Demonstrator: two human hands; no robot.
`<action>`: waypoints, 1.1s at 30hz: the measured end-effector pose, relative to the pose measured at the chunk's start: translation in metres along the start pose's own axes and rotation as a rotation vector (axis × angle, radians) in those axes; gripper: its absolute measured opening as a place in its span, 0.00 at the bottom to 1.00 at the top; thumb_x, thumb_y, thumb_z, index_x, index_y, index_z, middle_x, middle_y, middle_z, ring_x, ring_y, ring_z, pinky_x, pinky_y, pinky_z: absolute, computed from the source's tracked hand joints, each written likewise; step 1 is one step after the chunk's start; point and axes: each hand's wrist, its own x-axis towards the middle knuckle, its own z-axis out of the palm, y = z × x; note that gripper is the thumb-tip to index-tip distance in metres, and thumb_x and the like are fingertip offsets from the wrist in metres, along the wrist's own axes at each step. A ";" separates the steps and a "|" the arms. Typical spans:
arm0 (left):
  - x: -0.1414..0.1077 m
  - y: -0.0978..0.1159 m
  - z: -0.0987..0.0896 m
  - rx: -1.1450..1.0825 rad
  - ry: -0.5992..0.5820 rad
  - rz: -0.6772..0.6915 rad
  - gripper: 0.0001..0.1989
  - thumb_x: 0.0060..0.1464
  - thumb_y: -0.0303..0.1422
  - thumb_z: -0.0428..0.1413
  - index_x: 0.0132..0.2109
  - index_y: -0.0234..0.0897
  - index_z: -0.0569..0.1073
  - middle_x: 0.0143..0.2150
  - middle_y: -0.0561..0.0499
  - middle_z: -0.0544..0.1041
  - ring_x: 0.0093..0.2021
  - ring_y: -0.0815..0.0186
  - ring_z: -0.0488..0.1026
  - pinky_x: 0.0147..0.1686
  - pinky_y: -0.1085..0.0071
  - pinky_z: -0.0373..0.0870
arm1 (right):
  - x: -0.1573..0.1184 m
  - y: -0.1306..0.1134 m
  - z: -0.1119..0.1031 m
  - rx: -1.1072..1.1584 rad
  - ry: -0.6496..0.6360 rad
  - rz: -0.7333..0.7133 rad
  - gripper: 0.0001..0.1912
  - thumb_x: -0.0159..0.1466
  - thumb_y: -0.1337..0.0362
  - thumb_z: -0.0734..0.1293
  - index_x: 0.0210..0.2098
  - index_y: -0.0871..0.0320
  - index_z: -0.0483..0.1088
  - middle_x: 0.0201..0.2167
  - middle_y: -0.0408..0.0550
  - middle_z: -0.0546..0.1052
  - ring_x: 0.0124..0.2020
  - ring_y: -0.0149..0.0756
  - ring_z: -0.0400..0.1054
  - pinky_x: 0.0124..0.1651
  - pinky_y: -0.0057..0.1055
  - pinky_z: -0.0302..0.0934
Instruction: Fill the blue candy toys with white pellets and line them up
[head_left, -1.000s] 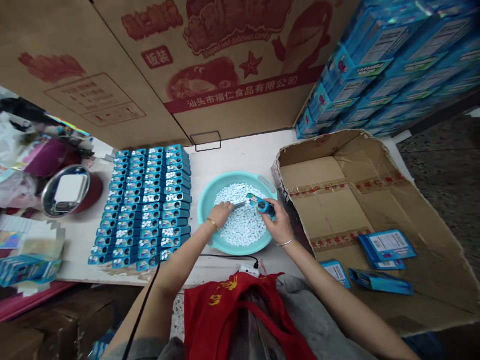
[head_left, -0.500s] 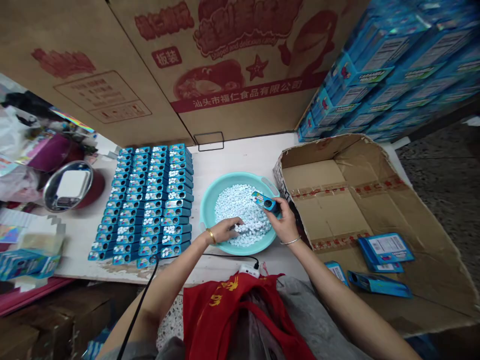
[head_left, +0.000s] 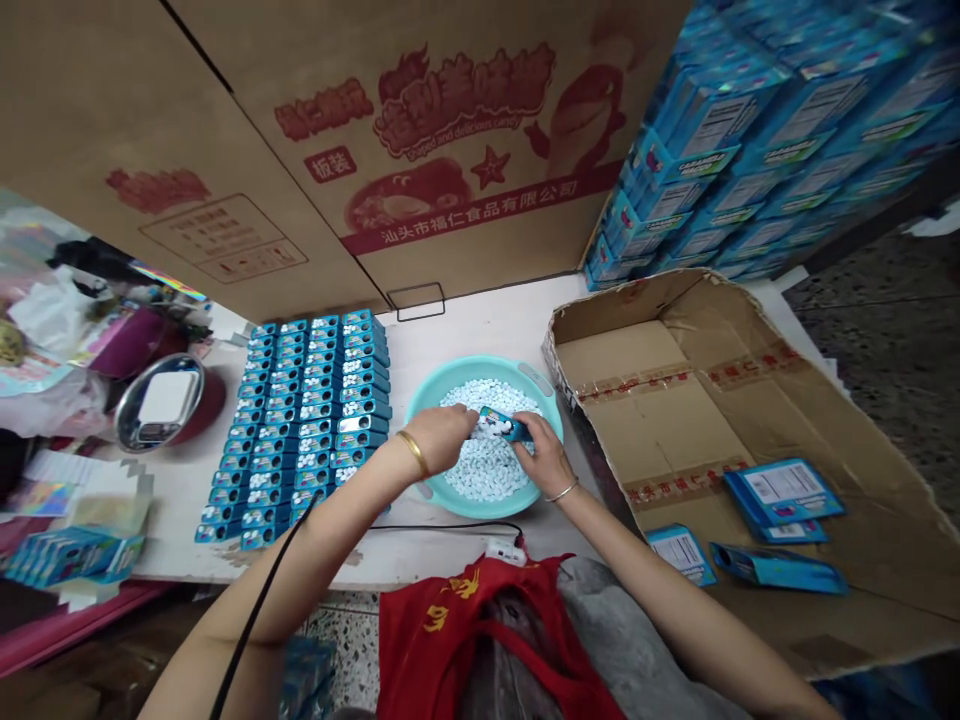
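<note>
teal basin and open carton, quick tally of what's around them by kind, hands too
bare hands: 2
teal plastic basin: 1
blue rectangular candy case, in the hands: 1
open brown cardboard carton: 1
flat blue cardboard packets, in the carton: 4
total: 9

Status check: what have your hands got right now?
Right hand gripping blue tin over teal basin of white mints. Left hand cupped beside tin. Black cord across left forearm.
</note>
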 end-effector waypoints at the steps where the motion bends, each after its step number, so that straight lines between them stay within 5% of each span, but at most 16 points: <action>1: 0.000 0.011 -0.003 0.044 -0.010 -0.030 0.14 0.55 0.20 0.47 0.47 0.32 0.70 0.45 0.40 0.72 0.43 0.57 0.74 0.40 0.64 0.70 | 0.000 -0.001 0.001 0.007 -0.006 -0.004 0.20 0.58 0.72 0.60 0.50 0.54 0.63 0.46 0.53 0.71 0.49 0.44 0.66 0.53 0.47 0.63; 4: -0.005 0.039 -0.007 0.103 0.032 -0.087 0.15 0.59 0.21 0.42 0.48 0.30 0.70 0.46 0.37 0.70 0.42 0.56 0.74 0.38 0.63 0.71 | -0.002 -0.002 0.005 0.025 -0.012 -0.007 0.20 0.58 0.71 0.60 0.50 0.54 0.63 0.45 0.52 0.72 0.49 0.44 0.66 0.53 0.47 0.64; 7: -0.010 0.041 -0.006 0.102 0.102 -0.100 0.15 0.61 0.23 0.40 0.47 0.32 0.70 0.45 0.38 0.69 0.41 0.57 0.74 0.36 0.64 0.71 | -0.002 0.001 0.006 0.035 -0.002 0.012 0.19 0.58 0.70 0.60 0.50 0.54 0.63 0.45 0.52 0.72 0.49 0.44 0.66 0.52 0.46 0.64; 11: 0.000 -0.005 0.018 0.067 0.198 -0.196 0.14 0.61 0.23 0.41 0.50 0.37 0.66 0.41 0.45 0.69 0.40 0.62 0.72 0.37 0.67 0.69 | -0.001 0.008 0.002 0.032 0.046 0.071 0.18 0.59 0.69 0.60 0.50 0.55 0.63 0.45 0.53 0.72 0.48 0.44 0.67 0.52 0.46 0.63; 16: 0.056 -0.053 0.094 -0.007 0.187 -0.190 0.16 0.59 0.21 0.41 0.50 0.36 0.65 0.47 0.43 0.69 0.47 0.61 0.68 0.43 0.66 0.67 | 0.007 0.011 -0.010 0.033 0.103 0.130 0.17 0.60 0.64 0.63 0.49 0.56 0.64 0.44 0.53 0.73 0.46 0.44 0.69 0.50 0.43 0.64; 22: 0.094 -0.035 0.156 -0.088 0.155 -0.044 0.17 0.60 0.22 0.41 0.51 0.37 0.66 0.51 0.44 0.68 0.51 0.60 0.64 0.51 0.64 0.64 | 0.013 0.006 -0.017 0.039 0.135 0.173 0.17 0.60 0.59 0.66 0.47 0.56 0.64 0.43 0.52 0.74 0.44 0.42 0.69 0.48 0.40 0.64; 33: 0.073 -0.011 0.189 -0.637 0.077 0.238 0.19 0.49 0.22 0.51 0.50 0.35 0.66 0.45 0.47 0.71 0.44 0.63 0.68 0.46 0.69 0.65 | 0.008 0.025 -0.019 0.101 0.106 0.238 0.20 0.59 0.57 0.68 0.48 0.55 0.63 0.42 0.49 0.72 0.43 0.40 0.68 0.47 0.38 0.63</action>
